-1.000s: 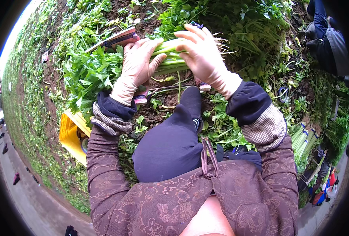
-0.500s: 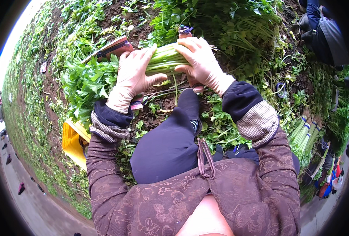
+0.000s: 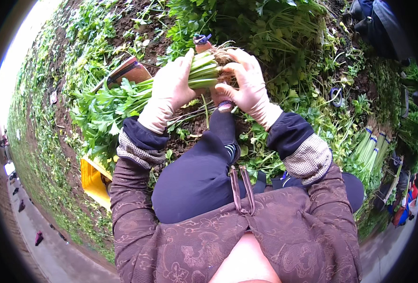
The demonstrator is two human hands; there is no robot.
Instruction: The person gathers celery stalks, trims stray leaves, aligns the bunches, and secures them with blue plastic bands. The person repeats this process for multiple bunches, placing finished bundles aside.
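A bunch of green celery (image 3: 202, 70) lies across in front of me, leaves to the left and pale brown roots to the right. My left hand (image 3: 171, 87), in a pale glove, is closed around its stalks. Cupped about the root end is my right hand (image 3: 249, 82), gloved alike, its fingers and thumb curved on either side of the roots. Under the bunch, reddish-brown upright pieces stick out, one with a blue wrapped top (image 3: 202, 43). Left of these, a flat reddish-brown board (image 3: 126, 73) with a dark strip is partly covered by leaves.
Beyond my hands lies a large heap of celery (image 3: 265, 33). A yellow crate (image 3: 95, 181) stands by my left forearm. To the right are a tape roll (image 3: 336, 96) and several celery bunches tied with blue bands (image 3: 371, 148). Another person's dark clothing (image 3: 378, 28) shows at far right.
My right hand has shifted off the stalks to the root end, so the roots now show. My left hand has slid slightly right along the stalks. The view has turned a little.
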